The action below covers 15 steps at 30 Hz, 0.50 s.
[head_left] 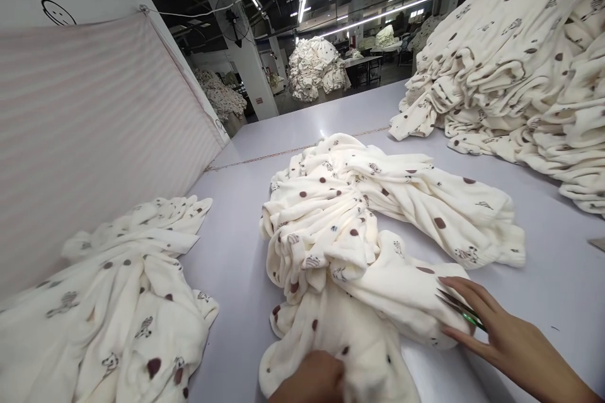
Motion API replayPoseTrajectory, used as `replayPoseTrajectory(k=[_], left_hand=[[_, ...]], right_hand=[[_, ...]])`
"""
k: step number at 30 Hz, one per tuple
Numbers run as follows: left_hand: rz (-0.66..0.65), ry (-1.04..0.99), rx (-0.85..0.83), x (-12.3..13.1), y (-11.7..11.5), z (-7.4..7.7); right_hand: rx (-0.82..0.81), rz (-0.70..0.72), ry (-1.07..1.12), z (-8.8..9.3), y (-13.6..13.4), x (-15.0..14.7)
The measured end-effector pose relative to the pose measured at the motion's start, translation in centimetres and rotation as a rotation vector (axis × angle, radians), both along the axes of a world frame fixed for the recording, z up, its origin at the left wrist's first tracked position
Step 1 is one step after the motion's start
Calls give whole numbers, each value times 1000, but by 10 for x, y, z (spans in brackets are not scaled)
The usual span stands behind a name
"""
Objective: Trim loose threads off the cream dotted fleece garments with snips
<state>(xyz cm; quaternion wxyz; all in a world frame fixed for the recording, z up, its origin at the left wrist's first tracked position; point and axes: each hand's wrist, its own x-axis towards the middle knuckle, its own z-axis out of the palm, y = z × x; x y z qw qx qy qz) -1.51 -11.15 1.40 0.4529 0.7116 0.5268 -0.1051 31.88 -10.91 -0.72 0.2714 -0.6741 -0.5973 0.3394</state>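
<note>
The fingers [466, 293] of the right hand [501, 334] lie flat and slightly spread on the edge of a cream fleece garment [359, 252] with brown dots, and a small green-handled thread snipper [460, 310] is held between them. The left hand [309, 381], at the bottom edge, is closed on a fold of the same garment, which lies bunched in the middle of the grey table [558, 277]. I judge the step is inspecting and trimming; the next move calls for smoothing the cloth. No container is visible: a loose heap [108, 308] lies at the left, a tall stack [524, 69] at the right.
</note>
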Motion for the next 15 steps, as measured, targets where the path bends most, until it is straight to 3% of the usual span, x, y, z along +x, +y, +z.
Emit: replayPoseTrajectory(k=[2,5,9,12,15], left_hand=[[39,99,23,-15,3,-13],[94,106,26,-15,3,-9],[206,-166,-38,36,-5,-1],[442,-446,-227,88,-5,-19],[665,-684,-289,116,-2,-34]], right_hand=[[-25,1,-5,-3,5,-5],[-63,59,68,-5,7,-15],[-54,95,266,-2,5,-33],[-25,42,337,2,6,-40],[41,-44,265,8,10,-33]])
